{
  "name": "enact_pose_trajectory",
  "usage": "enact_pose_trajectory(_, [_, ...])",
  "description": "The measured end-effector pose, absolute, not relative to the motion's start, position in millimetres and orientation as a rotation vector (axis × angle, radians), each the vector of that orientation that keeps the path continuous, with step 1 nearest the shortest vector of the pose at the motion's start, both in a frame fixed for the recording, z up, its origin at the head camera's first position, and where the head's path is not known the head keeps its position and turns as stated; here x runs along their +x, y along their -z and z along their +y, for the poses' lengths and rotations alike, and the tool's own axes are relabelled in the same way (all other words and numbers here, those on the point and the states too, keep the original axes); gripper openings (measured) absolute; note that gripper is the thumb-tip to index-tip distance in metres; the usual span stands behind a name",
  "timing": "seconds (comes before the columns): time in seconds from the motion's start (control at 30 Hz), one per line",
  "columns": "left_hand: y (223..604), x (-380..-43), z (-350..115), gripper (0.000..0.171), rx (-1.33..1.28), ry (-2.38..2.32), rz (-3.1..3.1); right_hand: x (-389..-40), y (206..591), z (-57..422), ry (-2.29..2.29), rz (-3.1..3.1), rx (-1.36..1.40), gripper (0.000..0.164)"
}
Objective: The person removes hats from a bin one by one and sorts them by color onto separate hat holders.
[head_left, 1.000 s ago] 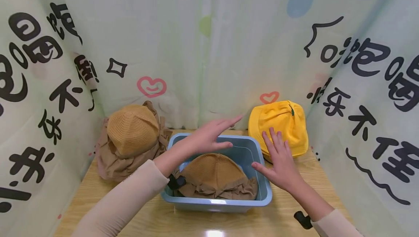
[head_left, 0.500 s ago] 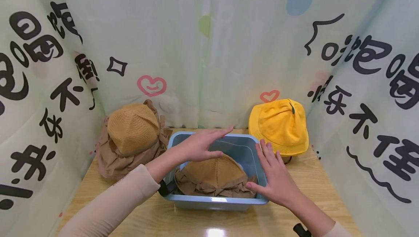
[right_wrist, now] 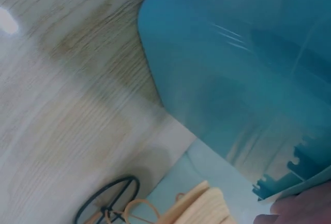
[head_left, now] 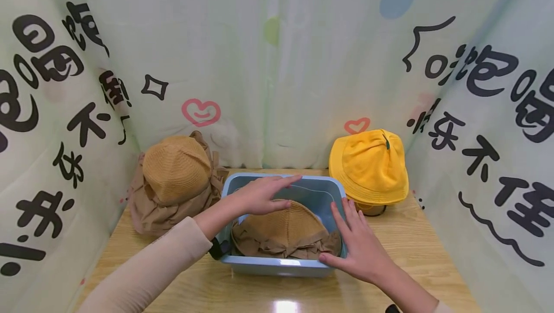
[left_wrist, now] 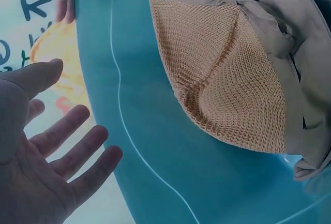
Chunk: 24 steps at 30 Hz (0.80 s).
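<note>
A blue plastic bin [head_left: 281, 270] holds a sun hat [head_left: 285, 226] with a tan woven crown and a brown cloth brim. My left hand [head_left: 264, 195] hovers over the bin's back left part, fingers extended and thumb apart, holding nothing. In the left wrist view that hand [left_wrist: 57, 157] shows an upturned palm beside the hat's woven crown [left_wrist: 217, 74]. My right hand [head_left: 359, 250] lies along the bin's right rim, fingers straight and thumb near the front right corner. The right wrist view shows the bin's outer side [right_wrist: 222, 79] and only fingertips [right_wrist: 305, 208] at the rim.
Another tan and brown sun hat [head_left: 177, 173] stands at the back left. A yellow bucket hat [head_left: 372, 166] sits at the back right, with a thin black loop [right_wrist: 124, 182] beneath it. Printed curtains [head_left: 242, 63] enclose the wooden table [head_left: 207, 289].
My right hand has come left and down from in front of the yellow hat to the bin's right rim. The left hand has drawn back slightly to the left and lower over the bin.
</note>
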<state>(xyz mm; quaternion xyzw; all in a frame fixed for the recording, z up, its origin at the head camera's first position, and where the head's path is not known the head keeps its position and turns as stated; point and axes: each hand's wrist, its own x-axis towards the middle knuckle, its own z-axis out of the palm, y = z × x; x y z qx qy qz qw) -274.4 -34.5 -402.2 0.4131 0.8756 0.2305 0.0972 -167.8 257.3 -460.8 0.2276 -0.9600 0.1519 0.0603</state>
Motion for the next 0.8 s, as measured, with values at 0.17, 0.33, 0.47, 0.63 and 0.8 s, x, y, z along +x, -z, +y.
enact_pose_trajectory(0.17, [407.1,-281.2,-32.2,0.070,1.225,-0.684,2.584,-168.0,462.3,256.4,-0.440,-2.912,0.679,0.116])
enact_pose_trajectory(0.33, [410.6,-286.4,-30.3,0.062,1.235,-0.579,2.586,-167.7,460.5,254.3,-0.430,-2.926,0.667,0.117])
enact_pose_trajectory(0.47, [410.2,-287.2,-28.1,0.048,1.170,-0.440,2.542,-167.5,458.9,253.3,-0.446,-2.955,0.644,0.119])
enact_pose_trajectory(0.63, [414.1,-289.6,-22.3,0.037,1.061,-0.405,2.454,-167.0,457.4,253.8,-0.446,-2.984,0.620,0.121])
enact_pose_trajectory(0.8, [420.7,-290.6,-13.6,0.036,0.972,-0.366,2.426,-166.0,458.0,253.8,-0.459,-2.995,0.609,0.120])
